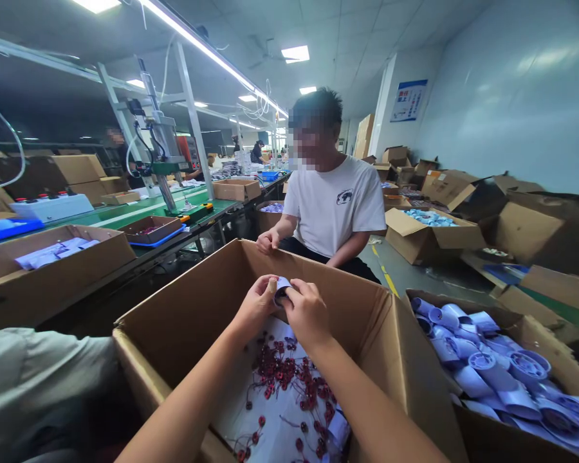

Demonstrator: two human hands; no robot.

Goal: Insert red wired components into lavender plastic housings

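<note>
A: The small pale-blue part [282, 289] was pinched between the left hand [257, 305] and right hand [307, 311], held above the big carton [183, 315].

B: Yep, dark red wired coils [289, 379] were heaped in it. Blue plastic housings [502, 376] were piled in the next box [531, 325].

- The small pale part [282, 290], held between the left hand [257, 305] and the right hand [307, 311], is mostly covered by fingers; its shape cannot be told.
- Both forearms run off the frame at 6 o'clock.
- The box of pale blue tubes [492, 370] is cut at 4 o'clock.
- The wall poster [408, 99] at 1 o'clock is too small to read.
- The grey sleeve [29, 379] at 8 o'clock leaves its wearer out of frame.
</note>
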